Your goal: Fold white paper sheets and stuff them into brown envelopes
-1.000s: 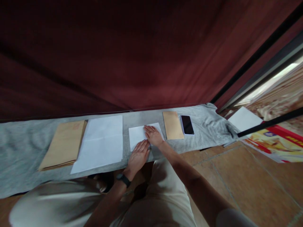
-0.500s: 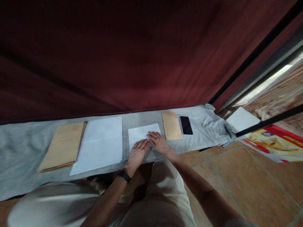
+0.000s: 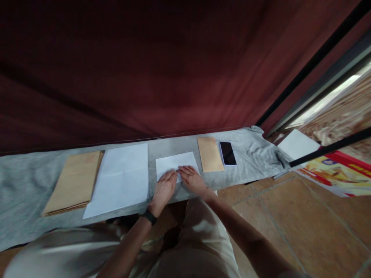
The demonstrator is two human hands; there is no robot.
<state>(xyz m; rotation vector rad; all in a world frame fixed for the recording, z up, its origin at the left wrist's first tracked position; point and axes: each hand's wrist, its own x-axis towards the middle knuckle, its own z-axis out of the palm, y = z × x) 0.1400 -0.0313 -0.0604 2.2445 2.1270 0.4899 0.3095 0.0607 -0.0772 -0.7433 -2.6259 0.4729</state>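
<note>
Small white paper (image 3: 175, 160): one, lying flat at the lower centre of the frame, its far part uncovered, its near part beneath both hands; the number of layers cannot be told.

Left hand (image 3: 164, 188): laid palm down on the near left part of the small white paper, fingers extended and close together, clamped on nothing visible. Dark wristband (image 3: 150, 217) at the wrist.

Right hand (image 3: 191, 180): palm down on the near right part of the same paper, fingers extended side by side, pointing left; its fingertips lie just beside those of the left hand, and whether the two touch cannot be told.

Large white paper (image 3: 121, 177): flat, left of centre, a faint crease across it.

Stack of brown envelopes (image 3: 72, 181): lower left, just beside the large white paper, edges slightly fanned.

Single brown envelope (image 3: 211, 154): right of the small white paper, near it.

Phone (image 3: 228, 153): dark screen upward, pale edge, just right of the single envelope.

Desk, long and narrow, under grey cloth (image 3: 246, 154): carries all the above, rumpled at right.

Dark red curtain (image 3: 174, 77): upper frame.

Printed sheet or box, red and yellow (image 3: 342, 172): right edge, above tiled floor (image 3: 307, 216).
</note>
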